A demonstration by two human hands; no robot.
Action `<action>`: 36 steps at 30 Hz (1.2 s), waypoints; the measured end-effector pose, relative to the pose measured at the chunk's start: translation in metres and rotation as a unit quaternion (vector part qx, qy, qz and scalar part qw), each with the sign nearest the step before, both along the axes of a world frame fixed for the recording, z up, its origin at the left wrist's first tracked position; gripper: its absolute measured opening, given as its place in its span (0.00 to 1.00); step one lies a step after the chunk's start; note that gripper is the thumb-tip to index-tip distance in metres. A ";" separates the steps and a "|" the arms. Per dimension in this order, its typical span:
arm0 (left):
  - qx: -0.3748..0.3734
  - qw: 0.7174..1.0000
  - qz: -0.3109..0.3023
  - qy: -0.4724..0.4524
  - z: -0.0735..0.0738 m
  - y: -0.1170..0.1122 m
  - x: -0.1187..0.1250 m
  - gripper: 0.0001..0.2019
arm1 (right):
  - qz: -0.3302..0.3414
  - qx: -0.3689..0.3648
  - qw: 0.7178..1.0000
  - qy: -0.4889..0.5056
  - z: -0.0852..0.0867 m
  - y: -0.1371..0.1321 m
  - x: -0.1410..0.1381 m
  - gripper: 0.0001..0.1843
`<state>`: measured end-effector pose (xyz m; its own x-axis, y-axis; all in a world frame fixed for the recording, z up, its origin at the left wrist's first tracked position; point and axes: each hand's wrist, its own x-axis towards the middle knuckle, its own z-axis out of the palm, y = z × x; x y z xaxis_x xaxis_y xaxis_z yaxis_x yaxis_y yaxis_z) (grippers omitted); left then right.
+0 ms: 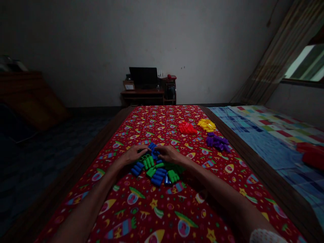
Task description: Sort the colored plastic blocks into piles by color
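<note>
Blue and green plastic toy blocks, each shaped like joined tubes, lie mixed in a loose pile in front of me. My left hand [136, 154] is at the pile's far left side, fingers curled and fingertips closed at a blue block [152, 146]. From the right, my right hand [169, 154] reaches over the pile, its bent fingers closed at the blue pieces between the hands. Below them lie a green block [148, 162], a larger blue block [159, 177] and another green block [173, 176]. My right forearm partly covers more green pieces.
Red blocks [186, 128], yellow blocks [207, 125] and purple blocks [217, 142] form separate heaps at the right on the red patterned cloth [162, 209]. A bed [243, 135] adjoins the right side. A desk [143, 92] with a monitor [143, 77] stands against the wall.
</note>
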<state>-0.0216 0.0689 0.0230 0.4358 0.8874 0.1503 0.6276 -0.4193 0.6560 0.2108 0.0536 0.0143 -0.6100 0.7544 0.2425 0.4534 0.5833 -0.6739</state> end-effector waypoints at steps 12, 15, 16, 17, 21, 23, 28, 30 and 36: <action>-0.027 0.879 0.269 -0.392 -0.025 0.014 -0.037 0.19 | -0.369 0.160 0.903 -0.152 0.039 0.049 0.193 0.18; -0.031 0.840 0.287 -0.460 -0.030 0.018 -0.039 0.18 | -0.354 0.141 0.884 -0.272 0.037 0.047 0.225 0.19; -0.036 0.843 0.284 -0.455 -0.031 0.018 -0.039 0.18 | -0.326 0.131 0.888 -0.298 0.036 0.046 0.230 0.19; -0.042 0.851 0.282 -0.442 -0.031 0.018 -0.039 0.18 | -0.293 0.120 0.894 -0.317 0.034 0.045 0.232 0.19; -0.056 0.884 0.273 -0.375 -0.030 0.014 -0.038 0.22 | -0.207 0.106 0.915 -0.328 0.032 0.041 0.237 0.21; -0.055 0.891 0.275 -0.357 -0.029 0.013 -0.038 0.23 | -0.205 0.109 0.920 -0.316 0.032 0.037 0.240 0.22; -0.069 0.900 0.270 -0.335 -0.028 0.012 -0.037 0.24 | -0.262 0.131 0.913 -0.285 0.035 0.027 0.247 0.21; -0.068 0.904 0.265 -0.328 -0.027 0.011 -0.037 0.24 | -0.294 0.152 0.903 -0.273 0.035 0.027 0.243 0.21; -0.064 0.909 0.261 -0.318 -0.025 0.008 -0.036 0.23 | -0.236 0.127 0.920 -0.286 0.033 0.035 0.220 0.18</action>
